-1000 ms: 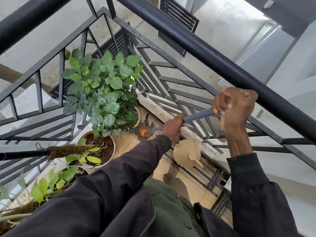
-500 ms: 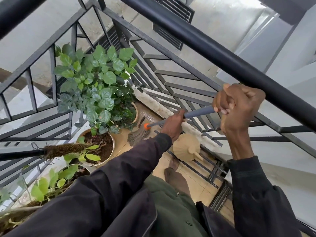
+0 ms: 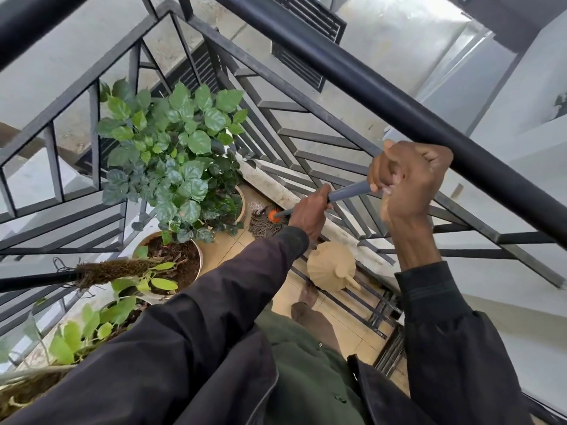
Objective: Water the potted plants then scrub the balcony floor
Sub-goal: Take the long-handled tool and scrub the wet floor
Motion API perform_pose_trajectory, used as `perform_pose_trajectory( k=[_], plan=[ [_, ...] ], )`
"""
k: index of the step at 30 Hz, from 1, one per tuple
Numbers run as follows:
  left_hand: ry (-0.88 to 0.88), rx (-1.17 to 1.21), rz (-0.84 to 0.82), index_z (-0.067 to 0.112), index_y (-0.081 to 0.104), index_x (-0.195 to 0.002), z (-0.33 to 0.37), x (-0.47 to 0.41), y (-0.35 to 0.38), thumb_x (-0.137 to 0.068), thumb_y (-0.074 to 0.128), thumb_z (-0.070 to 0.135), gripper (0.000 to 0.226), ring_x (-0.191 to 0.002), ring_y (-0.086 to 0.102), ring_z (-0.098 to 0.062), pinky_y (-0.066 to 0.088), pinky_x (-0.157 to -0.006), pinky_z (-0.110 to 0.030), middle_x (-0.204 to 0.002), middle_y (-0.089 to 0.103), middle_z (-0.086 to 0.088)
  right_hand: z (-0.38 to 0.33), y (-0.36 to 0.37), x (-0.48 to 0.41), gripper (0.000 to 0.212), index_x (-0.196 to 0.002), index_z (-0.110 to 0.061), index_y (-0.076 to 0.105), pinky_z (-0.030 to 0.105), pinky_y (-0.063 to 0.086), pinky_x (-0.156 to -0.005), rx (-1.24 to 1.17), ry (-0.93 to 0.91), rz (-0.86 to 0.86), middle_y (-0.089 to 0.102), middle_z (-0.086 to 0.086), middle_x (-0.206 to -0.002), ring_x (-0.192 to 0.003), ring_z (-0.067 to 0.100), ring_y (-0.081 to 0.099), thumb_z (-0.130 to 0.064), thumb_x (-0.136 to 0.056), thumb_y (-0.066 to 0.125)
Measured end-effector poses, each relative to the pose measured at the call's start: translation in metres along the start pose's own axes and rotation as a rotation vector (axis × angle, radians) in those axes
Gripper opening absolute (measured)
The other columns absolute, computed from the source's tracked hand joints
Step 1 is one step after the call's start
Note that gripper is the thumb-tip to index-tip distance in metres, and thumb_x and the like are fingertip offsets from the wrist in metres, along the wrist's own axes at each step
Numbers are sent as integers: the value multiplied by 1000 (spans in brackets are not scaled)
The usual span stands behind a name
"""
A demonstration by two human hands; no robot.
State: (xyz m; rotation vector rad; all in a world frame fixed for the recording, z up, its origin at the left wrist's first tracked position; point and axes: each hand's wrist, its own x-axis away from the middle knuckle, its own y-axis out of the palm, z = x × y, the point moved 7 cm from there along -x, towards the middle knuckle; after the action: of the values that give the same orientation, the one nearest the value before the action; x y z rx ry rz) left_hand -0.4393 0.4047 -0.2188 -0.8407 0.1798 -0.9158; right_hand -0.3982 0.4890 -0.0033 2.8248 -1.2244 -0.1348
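Below, a round pot (image 3: 199,259) holds dark soil (image 3: 181,256).

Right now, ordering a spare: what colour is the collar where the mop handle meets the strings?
Orange; the collar shows best in the head view.

A home balcony: black metal railing (image 3: 352,78), tan floor tiles (image 3: 227,253), potted plants (image 3: 171,148).

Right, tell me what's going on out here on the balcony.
A person is mopping the tiled floor. Both hands grip the grey mop handle: the left hand low, close to the mop head, and the right hand higher up by the railing. The string mop head lies on the tiles beside the leafy potted plant. A beige watering can stands by the railing, with no hand on it.
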Motion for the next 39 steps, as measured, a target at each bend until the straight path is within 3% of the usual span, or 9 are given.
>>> perform_pose_trajectory(
  k=[5,8,12,16,19,26,29,36,39],
  plan=[
    [-66,-23,-25,17,39,-104,-10,12,5,-91,48,-11,32,-75,56,-33,51,-71,-48,-85,52,-2,7,-1,0,51,-38,-28,46,23,29,-49,-102,71,-28,28,-8,-35,-28,17,25,-7,-83,55],
    [-73,-45,-63,15,39,-101,-21,28,7,-92,49,-9,27,-80,58,-33,45,-70,-43,-86,51,-1,22,-6,6,53,-39,-27,43,25,28,-50,-104,135,-5,27,-6,-36,-29,15,25,-4,-86,52],
    [-92,-61,-82,9,46,-105,-44,57,7,-96,52,-3,16,-76,56,-32,51,-71,-47,-87,53,-6,40,-2,22,49,-42,-22,43,26,32,-49,-53,176,11,29,-5,-37,-31,16,28,-7,-87,55],
    [-89,-20,-63,13,48,-109,-53,67,4,-96,50,-2,20,-79,58,-29,55,-76,-48,-95,58,-7,34,11,29,43,-46,-24,47,25,35,-51,-7,90,-23,33,-6,-40,-33,18,32,-16,-86,59],
    [-74,-13,-21,18,43,-102,-50,59,-5,-91,47,-9,30,-74,53,-27,54,-71,-49,-91,55,-3,25,20,28,45,-48,-25,48,30,35,-50,15,12,-58,33,-6,-41,-34,20,31,-9,-89,57],
    [-9,-35,144,13,51,-109,-38,31,-26,-89,55,-14,33,-71,59,-23,60,-66,-46,-92,62,-3,1,32,21,51,-52,-33,54,31,38,-52,3,-140,-115,37,-13,-43,-33,21,36,-2,-92,53],
    [8,-46,215,9,54,-115,-34,18,-41,-91,53,-15,33,-71,62,-28,60,-67,-47,-94,64,-9,-5,38,18,51,-53,-33,57,32,38,-53,-30,-193,-130,39,-15,-44,-33,19,37,2,-91,53],
    [-91,-35,235,12,53,-112,-66,-1,-59,-95,48,-11,29,-80,68,-39,58,-71,-55,-95,66,-12,14,69,8,45,-51,-21,53,34,39,-53,14,-101,-199,37,-9,-41,-35,20,35,5,-87,54],
    [-115,29,211,17,50,-111,-76,-3,-61,-98,51,-4,24,-80,64,-33,56,-72,-48,-92,62,-7,22,76,5,50,-49,-20,53,32,43,-55,131,-66,-170,39,-11,-40,-37,23,38,8,-90,54]
  ],
)
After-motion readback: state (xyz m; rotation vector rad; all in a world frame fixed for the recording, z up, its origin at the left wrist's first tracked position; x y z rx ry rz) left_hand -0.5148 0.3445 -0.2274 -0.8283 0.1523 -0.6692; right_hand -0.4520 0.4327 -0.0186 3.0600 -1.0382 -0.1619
